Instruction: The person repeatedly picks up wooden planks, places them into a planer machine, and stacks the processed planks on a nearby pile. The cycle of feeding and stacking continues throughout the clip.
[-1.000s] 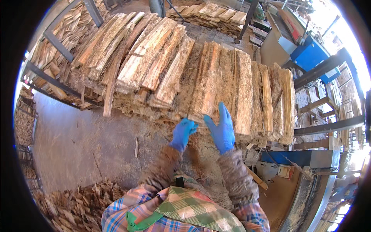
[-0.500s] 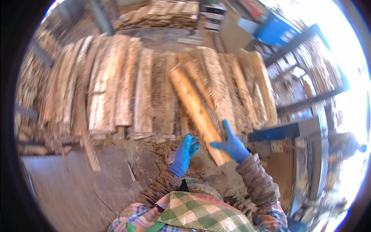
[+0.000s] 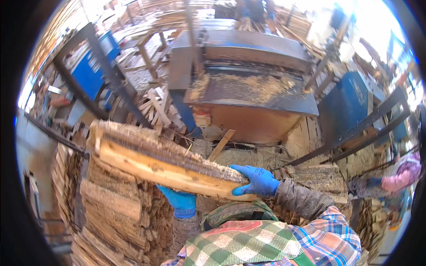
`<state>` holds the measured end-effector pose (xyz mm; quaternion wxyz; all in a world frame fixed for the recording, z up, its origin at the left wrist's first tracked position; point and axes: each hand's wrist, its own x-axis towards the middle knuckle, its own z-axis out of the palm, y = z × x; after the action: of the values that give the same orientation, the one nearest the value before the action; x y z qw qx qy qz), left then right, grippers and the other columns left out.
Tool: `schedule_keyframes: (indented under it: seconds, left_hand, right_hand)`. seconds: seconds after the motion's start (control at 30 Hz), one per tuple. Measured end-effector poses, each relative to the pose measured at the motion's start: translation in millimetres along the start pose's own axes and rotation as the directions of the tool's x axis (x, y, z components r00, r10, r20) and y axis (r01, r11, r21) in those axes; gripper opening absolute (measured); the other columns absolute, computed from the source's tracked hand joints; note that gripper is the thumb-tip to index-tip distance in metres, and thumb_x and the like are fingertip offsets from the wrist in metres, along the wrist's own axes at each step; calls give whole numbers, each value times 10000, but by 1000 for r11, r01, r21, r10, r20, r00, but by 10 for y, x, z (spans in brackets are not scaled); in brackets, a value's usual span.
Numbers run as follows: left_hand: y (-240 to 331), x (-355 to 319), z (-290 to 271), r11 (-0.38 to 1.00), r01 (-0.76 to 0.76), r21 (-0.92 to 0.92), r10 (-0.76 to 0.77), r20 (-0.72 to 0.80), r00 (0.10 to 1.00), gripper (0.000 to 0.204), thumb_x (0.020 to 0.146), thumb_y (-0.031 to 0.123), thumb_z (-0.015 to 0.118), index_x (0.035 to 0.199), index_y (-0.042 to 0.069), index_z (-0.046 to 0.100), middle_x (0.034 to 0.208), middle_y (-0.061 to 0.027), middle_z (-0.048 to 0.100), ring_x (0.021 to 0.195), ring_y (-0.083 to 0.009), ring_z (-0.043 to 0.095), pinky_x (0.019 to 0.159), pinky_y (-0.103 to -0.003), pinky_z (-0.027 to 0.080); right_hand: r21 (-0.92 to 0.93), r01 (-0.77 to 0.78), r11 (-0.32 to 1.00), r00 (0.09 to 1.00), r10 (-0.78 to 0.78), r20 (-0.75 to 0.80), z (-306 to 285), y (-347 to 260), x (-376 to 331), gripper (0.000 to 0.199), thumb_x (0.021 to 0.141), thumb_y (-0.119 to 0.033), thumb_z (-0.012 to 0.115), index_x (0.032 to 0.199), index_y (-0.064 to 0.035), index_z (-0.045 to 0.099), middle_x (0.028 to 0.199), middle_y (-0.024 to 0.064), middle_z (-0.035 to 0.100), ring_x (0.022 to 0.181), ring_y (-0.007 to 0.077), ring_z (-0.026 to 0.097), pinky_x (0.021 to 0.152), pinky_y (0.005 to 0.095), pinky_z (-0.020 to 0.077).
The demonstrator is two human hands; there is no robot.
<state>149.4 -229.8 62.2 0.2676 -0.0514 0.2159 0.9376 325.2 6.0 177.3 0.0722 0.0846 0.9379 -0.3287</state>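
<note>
Bark-edged yellow timber [image 3: 164,170], in one long slab or in several pieces laid together (which cannot be told), is held crosswise in mid-air, its free end reaching out to the left. Beyond it a broad grey metal machine [image 3: 257,46] is seen, at whose front a flat dark metal tabletop [image 3: 290,99] is strewn with pale sawdust [image 3: 248,86]; the timber is held well apart from it. Below the free end, rough brown wood slabs are gathered in a layered stack [image 3: 111,195], laid flat and side by side, presumably so that they sit firmly. Between timber and machine, a thin loose wooden strip [image 3: 221,145] is seen aslant. By the blue-gloved right hand [image 3: 259,181] the timber's right end is grasped, thumb on the yellow face and fingers over the bark edge, probably so that it can be steered. The blue-gloved left hand [image 3: 181,201] is set beneath, nearer the middle, probably so that the weight is carried; its fingers are hidden by the wood, so their state cannot be told.
</note>
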Motion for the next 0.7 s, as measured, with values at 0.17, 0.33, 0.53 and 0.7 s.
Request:
schedule_keyframes:
  seconds: [0.17,0.33,0.53,0.7]
  left_hand:
    - [-709,799,1044,909,410,69,-410,313,857,1089,876,893,384,1653,159,176,1644,-213,307,1455,-443,386,1202,-624,323]
    - [-1088,1079,1505,802,535,264,-583,157,797,969,916,801,490,1580,105,371,1516,-203,510,1257,-347,622,1011,-531,580]
    - [-889,1303,1220,696,552,459,-629,18,777,851,964,667,560,1591,121,374,1544,-158,494,1320,-324,580,1091,-522,535]
    - [-979,1533,1156,655,660,368,-719,34,694,885,942,640,615,1606,125,337,1548,-172,481,1313,-336,576,1055,-544,549]
  right_hand:
    - [936,-131,328,991,28,129,134,671,358,789,936,-528,704,1450,43,525,1364,135,621,1208,214,595,1048,381,474]
    - [995,-104,5,923,373,94,385,638,470,776,989,-532,659,1442,78,505,1378,136,608,1217,199,580,1075,354,452]
    - [973,48,227,609,765,-208,32,621,467,682,997,-326,719,1487,81,474,1320,154,649,1106,154,611,932,300,520]
    - [930,169,328,453,812,-368,-135,782,597,680,1008,-261,709,1526,74,424,1367,171,636,1072,122,615,872,262,526]
